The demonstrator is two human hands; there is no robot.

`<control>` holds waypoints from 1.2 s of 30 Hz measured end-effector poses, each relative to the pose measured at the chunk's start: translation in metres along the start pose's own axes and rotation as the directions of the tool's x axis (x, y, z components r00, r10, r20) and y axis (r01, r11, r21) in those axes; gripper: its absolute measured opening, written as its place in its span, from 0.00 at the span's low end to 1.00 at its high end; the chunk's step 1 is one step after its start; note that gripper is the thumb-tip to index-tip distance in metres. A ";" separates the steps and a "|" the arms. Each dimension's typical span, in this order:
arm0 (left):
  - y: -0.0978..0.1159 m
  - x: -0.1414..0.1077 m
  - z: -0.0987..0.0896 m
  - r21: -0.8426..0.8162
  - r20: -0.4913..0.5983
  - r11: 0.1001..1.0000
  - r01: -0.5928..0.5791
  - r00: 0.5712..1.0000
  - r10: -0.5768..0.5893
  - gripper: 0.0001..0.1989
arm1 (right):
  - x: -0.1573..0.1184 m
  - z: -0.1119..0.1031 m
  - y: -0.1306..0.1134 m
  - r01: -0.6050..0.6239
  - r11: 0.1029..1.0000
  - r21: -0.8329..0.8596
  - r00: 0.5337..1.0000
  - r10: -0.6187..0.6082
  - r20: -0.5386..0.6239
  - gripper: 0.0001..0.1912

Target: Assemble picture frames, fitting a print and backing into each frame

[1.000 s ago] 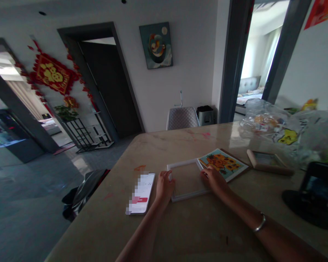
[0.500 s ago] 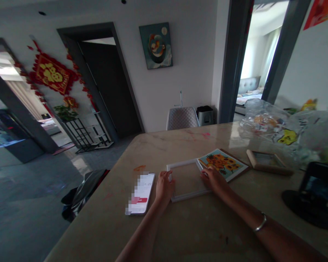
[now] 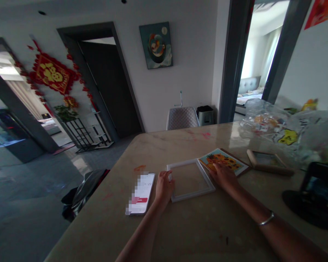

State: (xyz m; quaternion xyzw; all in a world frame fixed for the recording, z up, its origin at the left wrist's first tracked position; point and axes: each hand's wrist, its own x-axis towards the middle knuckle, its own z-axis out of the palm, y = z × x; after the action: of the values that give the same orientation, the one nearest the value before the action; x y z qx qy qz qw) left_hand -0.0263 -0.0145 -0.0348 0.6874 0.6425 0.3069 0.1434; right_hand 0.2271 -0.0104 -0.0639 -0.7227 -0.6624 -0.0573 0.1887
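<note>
On the desk [image 3: 196,233] before you, your left hand [image 3: 164,187] rests beside the phone [image 3: 142,194], its fingers curled at the left rim of the pale frame [image 3: 192,195], though I cannot tell whether they grip it. Your right hand [image 3: 224,177], fingers partly bent, lies over the sunflower picture [image 3: 231,162] just right of that frame, its hold likewise unclear. Beyond sit a wooden frame [image 3: 273,170], plastic bags [image 3: 315,125] and a chair [image 3: 183,119]

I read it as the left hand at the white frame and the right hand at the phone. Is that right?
Not quite: in the head view, the right hand is at the sunflower picture. The left hand is at the white frame.
</note>
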 end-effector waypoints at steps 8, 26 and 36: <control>-0.002 0.000 0.001 0.006 -0.006 1.000 -0.020 1.000 0.020 0.18 | 0.002 -0.004 -0.002 0.010 0.999 0.030 0.999 -0.011 0.045 0.23; -0.002 0.001 0.001 0.023 -0.018 0.999 -0.033 0.999 0.033 0.17 | 0.003 -0.006 -0.002 0.018 1.000 0.005 0.999 -0.018 0.046 0.21; -0.003 0.001 0.002 -0.010 -0.007 0.999 -0.036 0.999 0.036 0.18 | 0.005 -0.022 -0.007 -0.060 0.998 -0.037 0.994 0.063 0.089 0.18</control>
State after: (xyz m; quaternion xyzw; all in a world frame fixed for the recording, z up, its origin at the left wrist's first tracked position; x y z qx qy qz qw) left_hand -0.0276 -0.0132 -0.0378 0.6970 0.6289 0.3149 0.1394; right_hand 0.2247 -0.0130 -0.0409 -0.7478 -0.6465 -0.0301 0.1481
